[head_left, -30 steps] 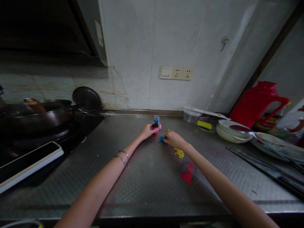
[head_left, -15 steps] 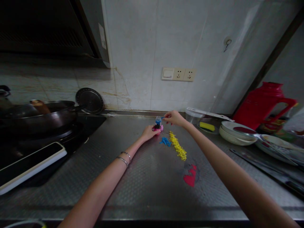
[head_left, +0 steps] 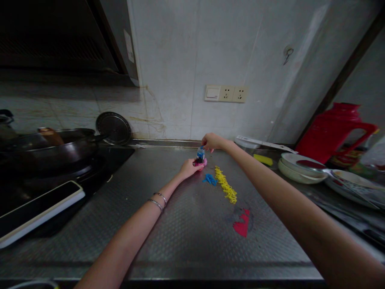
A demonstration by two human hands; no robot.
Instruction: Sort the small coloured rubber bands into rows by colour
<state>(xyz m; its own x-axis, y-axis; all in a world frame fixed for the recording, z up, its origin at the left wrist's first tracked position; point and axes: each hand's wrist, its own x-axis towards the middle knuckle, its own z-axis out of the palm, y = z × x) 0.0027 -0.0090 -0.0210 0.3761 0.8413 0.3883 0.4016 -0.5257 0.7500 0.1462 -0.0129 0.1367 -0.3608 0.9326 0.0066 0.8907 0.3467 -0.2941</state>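
A small clear vial [head_left: 200, 153] with blue contents stands on a pink base [head_left: 202, 162] on the steel counter [head_left: 186, 228]. My left hand [head_left: 189, 168] is closed around the pink base, steadying it. My right hand [head_left: 212, 141] hovers just above the vial's mouth with fingers pinched together; what they pinch is too small to make out. Beside the vial lie a little blue heap [head_left: 209, 180], a long yellow strip of small pieces [head_left: 226, 187] and a red patch [head_left: 242, 226].
A dark wok [head_left: 51, 146] and a round lid [head_left: 114, 127] sit on the stove at left, with a flat white-edged board [head_left: 36, 210] in front. Stacked plates [head_left: 300, 166], a yellow sponge [head_left: 263, 159] and a red thermos jug [head_left: 331, 130] crowd the right side.
My right hand rose from the blue heap on the counter to just over the vial's mouth. My left hand stayed on the pink base.
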